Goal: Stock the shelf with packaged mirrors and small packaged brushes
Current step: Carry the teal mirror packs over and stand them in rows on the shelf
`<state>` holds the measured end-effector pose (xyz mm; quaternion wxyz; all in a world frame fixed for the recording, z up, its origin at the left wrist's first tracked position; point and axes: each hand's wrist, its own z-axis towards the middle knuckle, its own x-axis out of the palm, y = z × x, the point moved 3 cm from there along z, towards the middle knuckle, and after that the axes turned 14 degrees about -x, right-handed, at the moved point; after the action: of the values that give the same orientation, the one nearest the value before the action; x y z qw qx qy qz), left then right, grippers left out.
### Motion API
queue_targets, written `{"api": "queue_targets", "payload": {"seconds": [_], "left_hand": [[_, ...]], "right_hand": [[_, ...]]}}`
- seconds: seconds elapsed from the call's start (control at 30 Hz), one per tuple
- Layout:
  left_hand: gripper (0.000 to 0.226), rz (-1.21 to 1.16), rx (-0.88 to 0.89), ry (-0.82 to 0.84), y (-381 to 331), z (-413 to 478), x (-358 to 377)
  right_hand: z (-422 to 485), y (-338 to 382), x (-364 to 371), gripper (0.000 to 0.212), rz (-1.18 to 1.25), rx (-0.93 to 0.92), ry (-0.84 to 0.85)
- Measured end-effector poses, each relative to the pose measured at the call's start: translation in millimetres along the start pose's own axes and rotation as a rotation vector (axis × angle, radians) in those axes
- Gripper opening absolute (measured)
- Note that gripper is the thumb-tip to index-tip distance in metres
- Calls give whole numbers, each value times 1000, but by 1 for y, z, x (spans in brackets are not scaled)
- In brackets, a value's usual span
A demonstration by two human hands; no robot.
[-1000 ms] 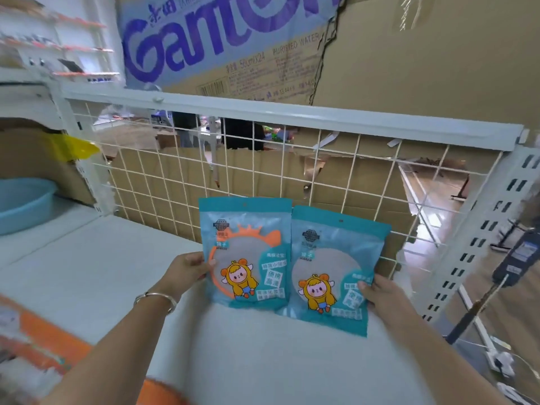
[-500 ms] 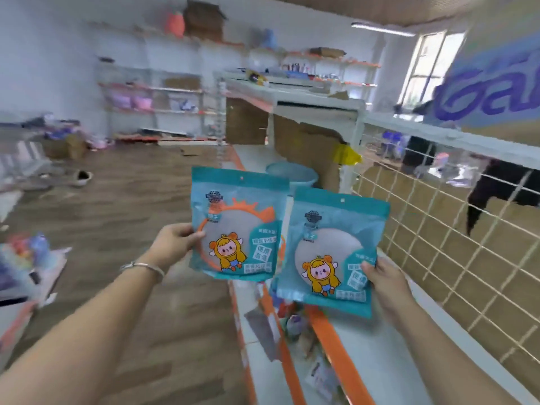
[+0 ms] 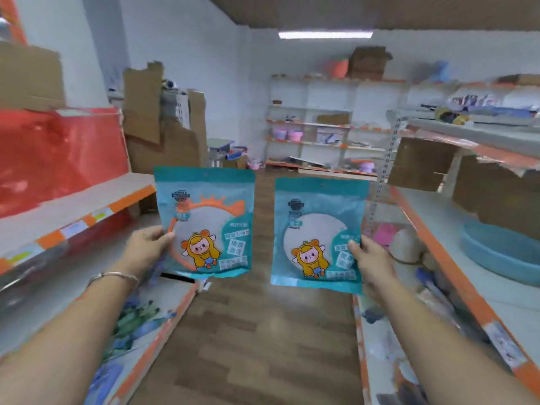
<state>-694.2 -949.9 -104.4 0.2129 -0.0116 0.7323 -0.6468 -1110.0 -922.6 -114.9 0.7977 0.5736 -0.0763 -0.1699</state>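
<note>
The left hand [image 3: 147,249] pinches the left pack [image 3: 210,217] at the middle of its left edge, thumb [image 3: 168,238] on the front and the other fingers hidden behind. This pack shows an orange-rimmed round mirror. The right hand [image 3: 372,258] pinches the right pack [image 3: 315,229] at its lower right edge, thumb [image 3: 355,247] on the front, fingers curled behind; its mirror is pale and round. Both packs hang upright in the air, fronts toward the camera, a clear gap between them, over the wooden floor [image 3: 263,331] of the aisle. A bracelet [image 3: 114,276] sits on the left wrist. A blue basin [image 3: 496,252] lies on the right shelf [image 3: 511,302]
</note>
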Motion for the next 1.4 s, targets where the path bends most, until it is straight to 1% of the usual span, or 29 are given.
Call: {"api": "queue_targets", "payload": {"seconds": [0.07, 0.17, 0.27, 0.37, 0.53, 0.6, 0.73, 0.9, 1.0, 1.13, 1.33, 1.4], "left_hand": [[18, -36, -27, -36, 8, 23, -32], [12, -28, -40, -133, 18, 53, -77], [15, 2, -53, -235, 32, 79, -113], [13, -27, -97, -309, 49, 105, -137], [14, -91, -147, -443, 61, 156, -146], [13, -90, -139, -481, 59, 184, -145], [25, -125, -159, -554, 52, 238, -139], [21, -141, -196, -682, 45, 292, -136], [19, -113, -219, -732, 47, 317, -132], [19, -72, -220, -777, 48, 359, -138], [15, -145, -200, -827, 62, 430, -182], [15, -123, -200, -863, 70, 456, -204]], "right_hand": [[21, 2, 50, 19, 53, 6, 27], [47, 2, 121, 18, 111, 30, 109], [69, -7, 182, 20, 147, 60, 202], [90, -15, 236, 21, 165, 66, 278], [146, -38, 315, 21, 215, 63, 393], [177, -45, 342, 19, 234, 39, 427], [249, -56, 390, 19, 237, -3, 528], [324, -71, 451, 21, 212, -30, 626], [347, -83, 487, 22, 221, -37, 672], [367, -102, 540, 19, 227, -9, 749], [400, -113, 640, 21, 271, 2, 792], [411, -112, 680, 20, 294, 13, 813]]}}
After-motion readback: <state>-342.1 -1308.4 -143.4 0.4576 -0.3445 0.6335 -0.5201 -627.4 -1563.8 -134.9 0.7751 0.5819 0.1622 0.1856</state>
